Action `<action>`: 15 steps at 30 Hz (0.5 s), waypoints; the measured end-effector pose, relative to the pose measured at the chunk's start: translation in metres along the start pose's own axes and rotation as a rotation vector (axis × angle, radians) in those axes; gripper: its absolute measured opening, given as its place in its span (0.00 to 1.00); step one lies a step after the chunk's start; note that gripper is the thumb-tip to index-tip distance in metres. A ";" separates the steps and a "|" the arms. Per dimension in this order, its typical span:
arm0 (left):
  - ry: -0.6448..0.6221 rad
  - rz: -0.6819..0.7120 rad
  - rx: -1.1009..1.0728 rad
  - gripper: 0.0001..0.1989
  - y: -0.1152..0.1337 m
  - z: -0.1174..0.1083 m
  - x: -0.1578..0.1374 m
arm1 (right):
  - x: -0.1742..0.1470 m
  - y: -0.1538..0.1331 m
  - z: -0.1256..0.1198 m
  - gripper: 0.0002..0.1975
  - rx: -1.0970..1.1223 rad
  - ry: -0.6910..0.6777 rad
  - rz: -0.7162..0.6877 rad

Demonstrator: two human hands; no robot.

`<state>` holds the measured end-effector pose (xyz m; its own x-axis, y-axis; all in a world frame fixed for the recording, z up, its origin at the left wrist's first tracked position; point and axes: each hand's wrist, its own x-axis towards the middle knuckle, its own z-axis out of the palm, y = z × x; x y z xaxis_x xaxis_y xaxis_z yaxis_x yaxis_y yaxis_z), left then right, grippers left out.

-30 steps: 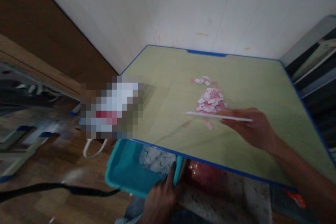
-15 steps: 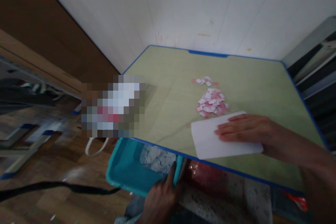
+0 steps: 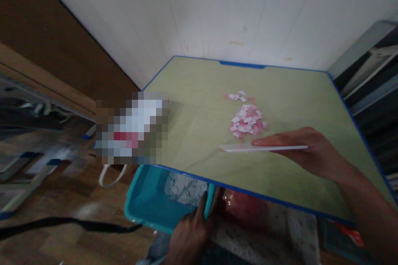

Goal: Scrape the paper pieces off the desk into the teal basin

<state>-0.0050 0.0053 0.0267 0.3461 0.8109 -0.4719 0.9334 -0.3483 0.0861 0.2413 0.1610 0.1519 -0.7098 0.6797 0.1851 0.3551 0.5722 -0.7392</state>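
Fingers of the right hand lie along a thin white card and grasp it, right of the middle of a pale green table with a blue rim. The card is seen almost edge-on, its long side running between the table's left and right sides. From the fingertips, a heap of pink and white scraps lies toward the table's far edge and slightly toward its left side, close to the card but with a narrow gap. The heap has no clear long axis; the card spans its full width. Beyond it, nearer the table's far edge, sits a smaller cluster of scraps. The right hand is the nearer one. The left hand, below the table's near edge, grips the rim of a teal basin, one digit inside the wall; its other fingers are mostly hidden. The basin, partly under the table, holds whitish flakes; the tabletop cuts off the rest. An object at the table's left side is pixelated beyond recognition. The right thumb is out of sight, any print on the scraps is too small to read, and whether the card touches the table cannot be told.
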 end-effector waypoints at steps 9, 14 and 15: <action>0.019 -0.011 -0.019 0.15 0.000 0.000 -0.001 | 0.003 0.005 -0.007 0.12 0.070 -0.110 0.068; 0.069 0.006 0.003 0.19 0.000 0.005 -0.001 | -0.006 0.004 -0.021 0.13 0.101 -0.226 0.093; 0.066 0.001 0.005 0.22 0.000 0.005 -0.001 | -0.008 0.004 -0.024 0.13 0.096 -0.239 0.097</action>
<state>-0.0057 0.0019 0.0229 0.3530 0.8396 -0.4130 0.9326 -0.3515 0.0825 0.2631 0.1689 0.1636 -0.8025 0.5953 -0.0395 0.3778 0.4558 -0.8059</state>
